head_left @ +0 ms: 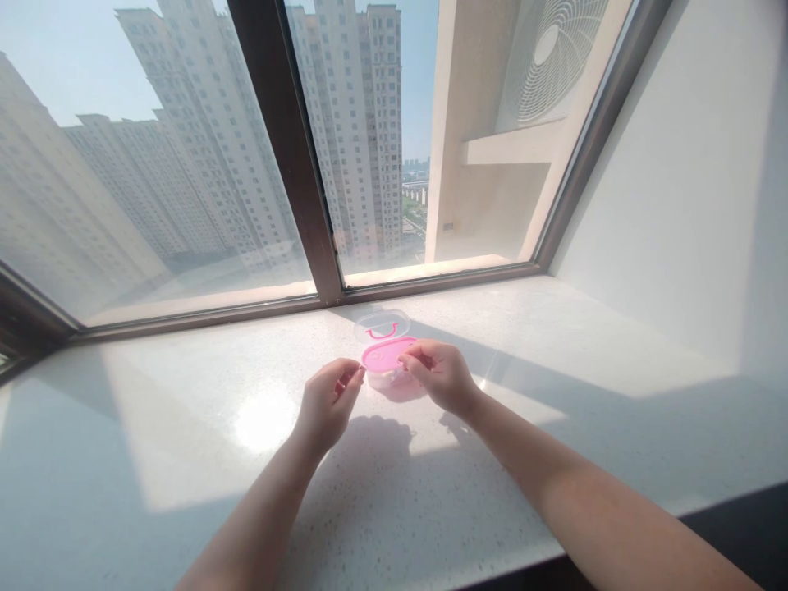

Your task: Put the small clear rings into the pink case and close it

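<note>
Right now, two bare hands are working at a small pink tub (382, 356) on a sunlit window sill (554, 361).

Both forearms are reaching forward over the white stone, and the tub is sitting near the middle of the sill, close to the window frame (289, 156). The right hand (440, 377) is curling over the tub's right edge, thumb and fingers pinching its rim. The left hand (328, 402) is hovering just beside the tub's left edge, its thumb and forefinger pressed together at the tips; I cannot tell whether anything is caught between them. A clear lid (382, 325) with a pink curved handle is lying flat just behind the tub, touching or nearly touching it. Tall apartment blocks are showing through the glass, and a white fan unit (554, 57) is sitting outside at the upper right.
</note>
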`<state>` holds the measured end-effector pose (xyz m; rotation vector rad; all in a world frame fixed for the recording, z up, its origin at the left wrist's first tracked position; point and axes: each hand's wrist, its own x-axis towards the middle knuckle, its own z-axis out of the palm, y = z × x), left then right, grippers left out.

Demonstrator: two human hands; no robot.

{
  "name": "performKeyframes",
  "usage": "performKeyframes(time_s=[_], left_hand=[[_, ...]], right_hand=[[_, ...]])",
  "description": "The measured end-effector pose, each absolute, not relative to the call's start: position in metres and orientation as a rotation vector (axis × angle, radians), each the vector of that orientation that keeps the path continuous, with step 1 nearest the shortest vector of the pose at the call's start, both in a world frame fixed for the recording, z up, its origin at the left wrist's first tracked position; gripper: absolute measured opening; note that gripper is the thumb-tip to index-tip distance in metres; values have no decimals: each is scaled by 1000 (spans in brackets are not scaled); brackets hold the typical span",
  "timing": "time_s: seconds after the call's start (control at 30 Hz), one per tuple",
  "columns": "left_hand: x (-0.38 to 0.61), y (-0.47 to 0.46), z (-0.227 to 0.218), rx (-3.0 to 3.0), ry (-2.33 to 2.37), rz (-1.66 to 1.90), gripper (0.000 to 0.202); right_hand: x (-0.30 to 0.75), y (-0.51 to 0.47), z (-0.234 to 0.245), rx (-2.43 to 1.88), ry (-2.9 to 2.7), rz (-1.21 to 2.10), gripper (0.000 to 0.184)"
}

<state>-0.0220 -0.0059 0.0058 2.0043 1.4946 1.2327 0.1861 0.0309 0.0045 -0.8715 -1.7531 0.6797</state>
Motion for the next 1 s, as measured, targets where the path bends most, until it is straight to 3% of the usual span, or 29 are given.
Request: performKeyframes(time_s=[1.0], left_hand=[[-22,-6,6,2020,1481,1251,22]], right_hand=[[186,33,2,-887,-1777,658,21]])
